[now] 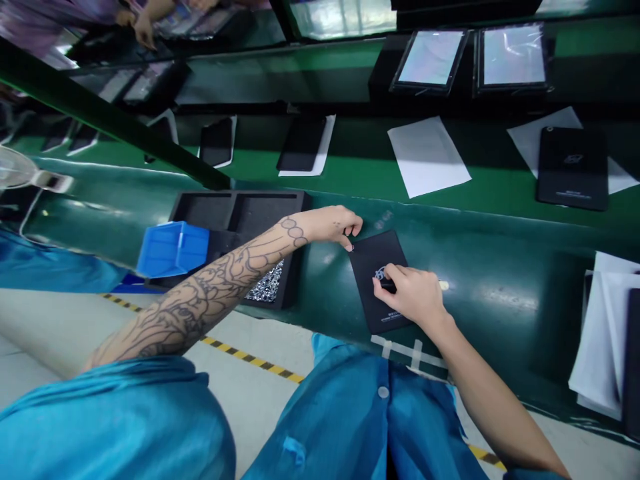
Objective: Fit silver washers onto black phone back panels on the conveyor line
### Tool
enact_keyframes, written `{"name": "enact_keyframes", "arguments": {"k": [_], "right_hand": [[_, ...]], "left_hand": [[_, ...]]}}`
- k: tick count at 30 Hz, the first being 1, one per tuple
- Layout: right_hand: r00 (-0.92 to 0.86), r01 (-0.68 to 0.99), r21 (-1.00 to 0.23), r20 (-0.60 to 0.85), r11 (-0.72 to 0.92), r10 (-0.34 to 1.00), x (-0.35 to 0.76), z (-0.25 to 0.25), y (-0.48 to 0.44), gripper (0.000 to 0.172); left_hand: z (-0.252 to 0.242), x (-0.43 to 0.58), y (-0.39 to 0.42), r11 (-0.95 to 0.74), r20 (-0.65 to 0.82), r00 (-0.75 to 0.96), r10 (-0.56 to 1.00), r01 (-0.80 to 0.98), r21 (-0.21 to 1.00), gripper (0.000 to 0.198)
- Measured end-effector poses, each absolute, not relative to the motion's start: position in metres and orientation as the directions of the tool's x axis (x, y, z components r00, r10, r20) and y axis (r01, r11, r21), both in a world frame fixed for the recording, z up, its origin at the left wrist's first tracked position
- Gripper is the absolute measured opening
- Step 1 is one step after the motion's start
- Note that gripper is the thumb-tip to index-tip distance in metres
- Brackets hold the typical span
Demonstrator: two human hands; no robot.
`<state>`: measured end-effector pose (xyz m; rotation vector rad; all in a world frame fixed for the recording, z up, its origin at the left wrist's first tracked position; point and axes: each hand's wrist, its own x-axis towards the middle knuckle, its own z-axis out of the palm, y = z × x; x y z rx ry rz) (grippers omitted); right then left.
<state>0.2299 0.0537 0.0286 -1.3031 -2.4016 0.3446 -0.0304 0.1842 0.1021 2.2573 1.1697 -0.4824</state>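
Observation:
A black tablet back cover (373, 257) lies on the green bench in front of me, with a pale logo in its middle and small print near its lower edge. At its upper left corner my left hand (337, 225) has its fingers curled, the thumb touching beside a small light ring. Whether anything is pinched there is too small to tell. Over the logo, my right hand (413, 293) is closed around a dark pen-like tool (387, 285). A pale end (443, 285), seemingly the same tool's, sticks out behind the hand.
Left are a black divided tray (295, 267) with small shiny parts (267, 283) and a blue bin (173, 250). Beyond runs a green belt with white sheets (427, 157) and dark tablets (573, 163). Lit screens (433, 57) stand behind. Another person's hand (144, 30) shows upper left.

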Motion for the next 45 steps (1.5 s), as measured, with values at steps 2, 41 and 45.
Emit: {"name": "enact_keyframes", "arguments": {"k": [2,41,45], "right_hand": [[-0.488,0.751,-0.388,0.221,0.535,0.845,0.229,0.028,0.054,0.040],[-0.569,-0.231,-0.957,0.281,0.178,0.773,0.103,0.042,0.126,0.068],[-0.597,-0.143,-0.960,0.279,0.242,0.752,0.101,0.038,0.125,0.068]], "left_hand": [[0.094,-0.039,0.182,-0.395,-0.524,0.552,0.648,0.833,0.389,0.034],[0.059,-0.154,-0.041,0.301,0.001,-0.317,0.948,0.903,0.306,0.040],[0.057,-0.153,-0.033,0.308,-0.001,-0.340,0.940,0.850,0.426,0.029]]}}
